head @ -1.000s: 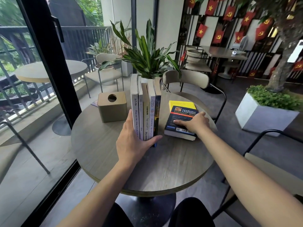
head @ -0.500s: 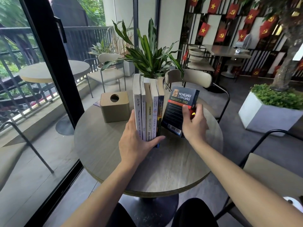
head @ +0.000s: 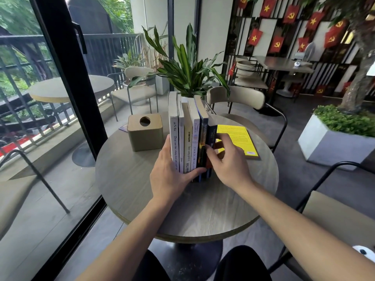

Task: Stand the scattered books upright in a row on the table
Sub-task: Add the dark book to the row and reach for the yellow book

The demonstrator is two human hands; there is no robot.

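Observation:
Several books stand upright in a row [head: 187, 136] at the middle of the round grey table [head: 129, 185], spines toward me. My left hand [head: 172, 171] braces the row, palm on its left side and thumb across the spine bottoms. My right hand [head: 227, 161] holds the dark blue book [head: 211, 136] upright against the right end of the row. A yellow book [head: 236, 138] lies flat on the table just right of the row, partly hidden by my right hand.
A tan tissue box [head: 145, 131] stands left of the row. A potted plant [head: 188, 67] and a beige chair [head: 239, 98] sit behind the table. A dark glass door frame [head: 67, 78] runs along the left; another chair [head: 332, 209] is at my right.
My right hand lifted the dark blue book off the yellow one, turned it upright and brought it left against the row's end. The yellow book now lies uncovered. My left hand stayed on the row.

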